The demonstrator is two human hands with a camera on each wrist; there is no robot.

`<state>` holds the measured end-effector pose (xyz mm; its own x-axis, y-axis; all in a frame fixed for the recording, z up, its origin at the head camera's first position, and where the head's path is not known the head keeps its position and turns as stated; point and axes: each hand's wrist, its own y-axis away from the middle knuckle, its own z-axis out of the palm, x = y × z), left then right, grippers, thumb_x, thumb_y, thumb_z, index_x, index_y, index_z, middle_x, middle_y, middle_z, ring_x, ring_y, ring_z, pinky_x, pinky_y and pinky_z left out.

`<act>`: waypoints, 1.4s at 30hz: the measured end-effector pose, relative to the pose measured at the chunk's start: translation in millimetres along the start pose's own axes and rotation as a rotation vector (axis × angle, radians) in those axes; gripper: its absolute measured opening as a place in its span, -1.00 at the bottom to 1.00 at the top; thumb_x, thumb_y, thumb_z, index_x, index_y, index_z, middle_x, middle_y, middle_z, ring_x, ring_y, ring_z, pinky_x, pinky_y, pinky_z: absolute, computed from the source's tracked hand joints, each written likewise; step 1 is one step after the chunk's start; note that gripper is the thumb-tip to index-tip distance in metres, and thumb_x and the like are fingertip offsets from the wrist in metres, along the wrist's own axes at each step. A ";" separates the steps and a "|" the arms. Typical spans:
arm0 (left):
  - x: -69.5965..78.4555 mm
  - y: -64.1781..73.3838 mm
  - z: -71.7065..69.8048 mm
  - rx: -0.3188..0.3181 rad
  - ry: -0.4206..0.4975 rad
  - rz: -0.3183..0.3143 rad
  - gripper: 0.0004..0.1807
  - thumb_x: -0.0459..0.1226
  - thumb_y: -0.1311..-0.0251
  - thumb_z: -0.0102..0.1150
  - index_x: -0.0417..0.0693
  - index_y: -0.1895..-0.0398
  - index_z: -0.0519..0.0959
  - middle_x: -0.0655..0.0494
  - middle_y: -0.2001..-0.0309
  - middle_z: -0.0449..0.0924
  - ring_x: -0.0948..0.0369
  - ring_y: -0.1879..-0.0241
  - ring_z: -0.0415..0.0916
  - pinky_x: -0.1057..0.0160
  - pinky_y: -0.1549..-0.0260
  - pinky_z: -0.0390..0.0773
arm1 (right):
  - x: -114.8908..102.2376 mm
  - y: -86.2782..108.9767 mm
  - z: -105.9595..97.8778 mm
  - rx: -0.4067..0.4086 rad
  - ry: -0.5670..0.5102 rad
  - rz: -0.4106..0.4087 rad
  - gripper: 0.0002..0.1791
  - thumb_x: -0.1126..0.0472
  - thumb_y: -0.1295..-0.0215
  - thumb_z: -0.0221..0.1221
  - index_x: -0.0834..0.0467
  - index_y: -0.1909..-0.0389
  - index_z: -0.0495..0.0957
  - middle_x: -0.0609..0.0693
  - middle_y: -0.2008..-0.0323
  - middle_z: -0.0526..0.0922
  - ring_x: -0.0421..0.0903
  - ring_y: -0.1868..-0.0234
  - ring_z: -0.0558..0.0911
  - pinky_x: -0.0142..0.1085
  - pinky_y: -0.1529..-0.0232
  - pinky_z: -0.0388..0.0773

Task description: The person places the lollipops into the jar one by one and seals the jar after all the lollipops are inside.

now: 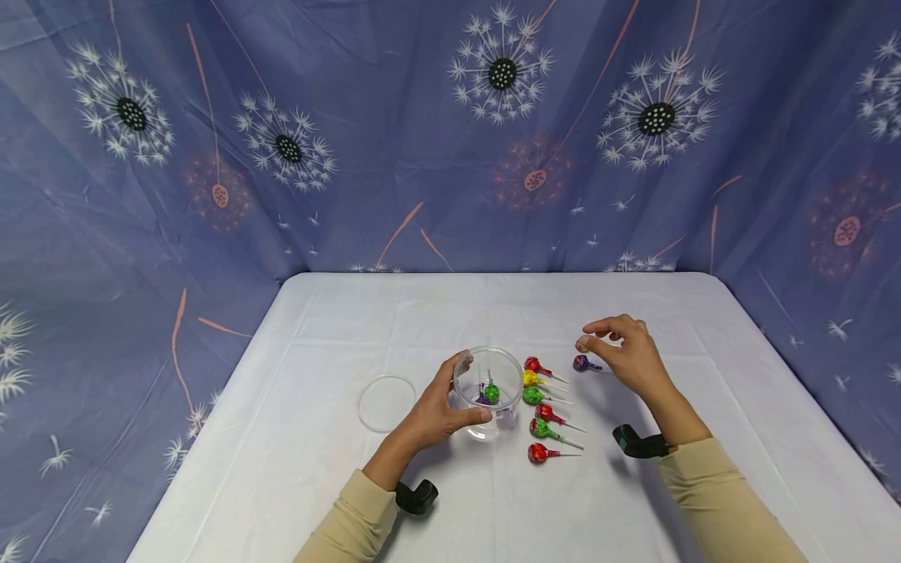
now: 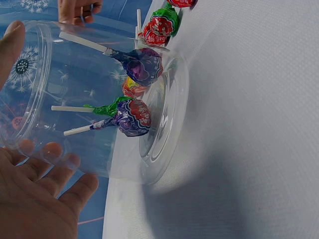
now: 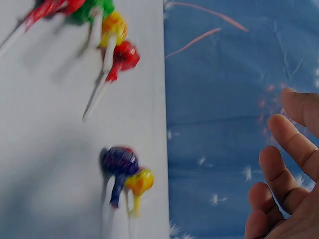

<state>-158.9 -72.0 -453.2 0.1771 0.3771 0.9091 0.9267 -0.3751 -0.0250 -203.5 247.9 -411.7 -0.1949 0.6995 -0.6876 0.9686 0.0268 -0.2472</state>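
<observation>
A clear plastic jar (image 1: 505, 421) is held in my left hand (image 1: 432, 410), with the thumb on the near side and fingers round the far side. Purple lollipops (image 2: 133, 119) and a green lollipop (image 1: 492, 392) are inside it, sticks toward the open mouth. My right hand (image 1: 629, 356) hovers at the right of the table, fingers loosely bent and apart, with nothing between them in the right wrist view. Below its fingertips, a purple lollipop (image 3: 119, 162) and a yellow lollipop (image 3: 141, 181) lie side by side on the white cloth.
Right of the jar runs a column of wrapped lollipops: several red ones (image 1: 538, 453), green ones (image 1: 540, 428) and a yellow one (image 1: 531, 378), sticks pointing right. A clear round lid (image 1: 361, 407) lies left of the jar. A patterned blue curtain (image 1: 394, 156) surrounds the white table (image 1: 338, 320).
</observation>
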 end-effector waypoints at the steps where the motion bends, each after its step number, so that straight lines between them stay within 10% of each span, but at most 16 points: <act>1: 0.0 0.0 -0.1 0.000 0.001 0.001 0.07 0.01 0.09 0.44 0.30 -0.45 -0.02 0.08 -0.42 0.14 -0.02 -0.39 0.15 -0.08 -0.34 0.21 | 3.4 -0.3 -0.2 -0.001 0.006 0.006 -0.67 -0.01 -0.27 0.18 0.14 0.11 0.62 0.09 0.18 0.51 0.01 0.11 0.33 -0.23 0.23 0.22; 42: -1.2 -0.3 -0.2 -0.006 0.002 0.017 0.07 0.03 0.09 0.43 0.24 -0.46 -0.02 0.08 -0.42 0.14 0.05 -0.41 0.14 -0.04 -0.36 0.20 | 89.3 5.9 18.4 -0.091 0.157 0.214 -0.77 0.15 -0.18 0.21 0.22 0.23 0.64 0.22 0.28 0.68 0.17 0.11 0.38 -0.09 0.21 0.17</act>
<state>-159.4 -72.5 -454.2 0.1918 0.3686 0.9096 0.9217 -0.3861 -0.0379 -218.0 297.4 -487.2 0.0351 0.7981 -0.6015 0.9964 -0.0747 -0.0409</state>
